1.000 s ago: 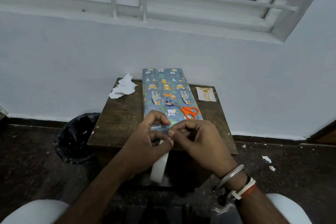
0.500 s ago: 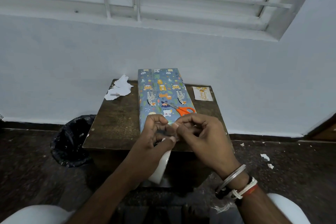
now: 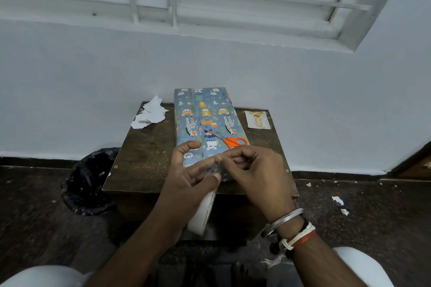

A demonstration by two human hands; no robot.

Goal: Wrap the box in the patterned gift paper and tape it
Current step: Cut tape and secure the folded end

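Note:
A long box wrapped in blue animal-patterned gift paper (image 3: 205, 114) lies lengthwise on a small dark wooden table (image 3: 144, 158). Orange-handled scissors (image 3: 231, 141) rest on top of the box. My left hand (image 3: 189, 177) holds a white tape roll (image 3: 203, 214) that hangs below the table's near edge, thumb raised over the box's near end. My right hand (image 3: 251, 170) pinches the clear tape end (image 3: 215, 169) between thumb and forefinger, right against my left fingertips. The hands hide the box's near end.
Torn white paper scraps (image 3: 150, 113) lie at the table's far left corner. A small greeting card (image 3: 257, 119) sits at the far right. A black bin (image 3: 89, 180) stands on the floor to the left. A white wall and window sill lie behind.
My left thumb has lifted and spread away from the fingers. Both hands stay together over the box's near end, working the tape end. The view shifted slightly.

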